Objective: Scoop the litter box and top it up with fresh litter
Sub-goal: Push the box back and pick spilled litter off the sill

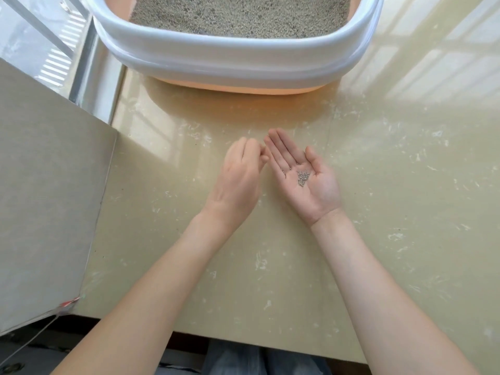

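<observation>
Grey litter grains point(303, 177), a small pile, lie in the upturned right hand point(305, 175), fingers straight and close together, low over the floor point(405, 185) near the box point(238, 60), which stands at the far side, filled. Left hand point(240, 171), knuckles up, fingertips bunched as if pinching a stray grain; whether it holds one cannot be told. Step judged: gathering spilled grains; next, tipping the palm over the box.

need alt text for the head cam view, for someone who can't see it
A person's right hand lies open, palm up, with a small pile of grey litter granules on it, while the left hand beside it has its fingers curled. Both hands are over a glossy beige floor, in front of a white-rimmed litter box filled with grey litter.
</observation>
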Demonstrator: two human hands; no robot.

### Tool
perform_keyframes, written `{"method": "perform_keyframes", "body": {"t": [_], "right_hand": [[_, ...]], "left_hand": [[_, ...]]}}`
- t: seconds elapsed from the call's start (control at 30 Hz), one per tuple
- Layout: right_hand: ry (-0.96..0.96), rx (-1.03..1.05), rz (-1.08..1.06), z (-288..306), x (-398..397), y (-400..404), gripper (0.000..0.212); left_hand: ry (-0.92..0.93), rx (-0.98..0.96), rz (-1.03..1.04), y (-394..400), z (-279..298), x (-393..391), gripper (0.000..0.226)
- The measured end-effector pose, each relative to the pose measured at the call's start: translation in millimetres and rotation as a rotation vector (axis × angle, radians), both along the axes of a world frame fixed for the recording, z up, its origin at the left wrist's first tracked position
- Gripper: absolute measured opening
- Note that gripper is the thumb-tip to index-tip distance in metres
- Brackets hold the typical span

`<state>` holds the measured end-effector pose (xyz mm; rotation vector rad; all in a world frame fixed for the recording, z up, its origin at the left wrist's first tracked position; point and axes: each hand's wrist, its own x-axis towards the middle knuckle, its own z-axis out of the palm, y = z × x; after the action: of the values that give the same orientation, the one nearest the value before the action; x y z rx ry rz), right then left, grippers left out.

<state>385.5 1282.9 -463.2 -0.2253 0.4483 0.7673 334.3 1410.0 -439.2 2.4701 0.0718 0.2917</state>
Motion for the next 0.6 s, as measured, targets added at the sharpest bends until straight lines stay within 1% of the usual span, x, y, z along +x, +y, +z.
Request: {"method": "perform_keyframes", "body": {"t": [0.03,0.1,0.17,0.23,0.3,0.37,0.47,0.53,0.6], "right_hand": [[0.005,-0.001,0.015,3,-1,2,0.052],[0.004,0.025,0.042,11,-1,7,0.054],[0.018,0.028,0.047,16,-2,8,0.053],[0.015,-0.004,0.055,17,-3,7,0.054],[0.017,-0.015,0.073,19,-6,7,0.052],[0.009,0.019,0.094,23,-10,10,0.050],[0.022,-0.014,0.103,27,-14,13,0.053],[0.033,-0.044,0.098,31,-15,10,0.052],[0.039,-0.059,0.107,36,-17,4,0.049]], "left_hand": [[-0.041,0.003,-0.069,-5,5,1,0.021],[-0.119,0.086,-0.212,-5,11,7,0.015],[-0.185,0.149,-0.251,-1,14,7,0.013],[-0.210,0.104,-0.219,0,20,1,0.013],[-0.184,0.054,-0.173,-2,29,-4,0.008],[-0.158,0.022,-0.136,-6,33,-7,0.005],[-0.152,0.005,-0.125,-4,38,-12,0.010],[-0.154,-0.094,-0.086,2,47,-19,0.017],[-0.146,-0.253,0.062,16,52,-32,0.026]]}}
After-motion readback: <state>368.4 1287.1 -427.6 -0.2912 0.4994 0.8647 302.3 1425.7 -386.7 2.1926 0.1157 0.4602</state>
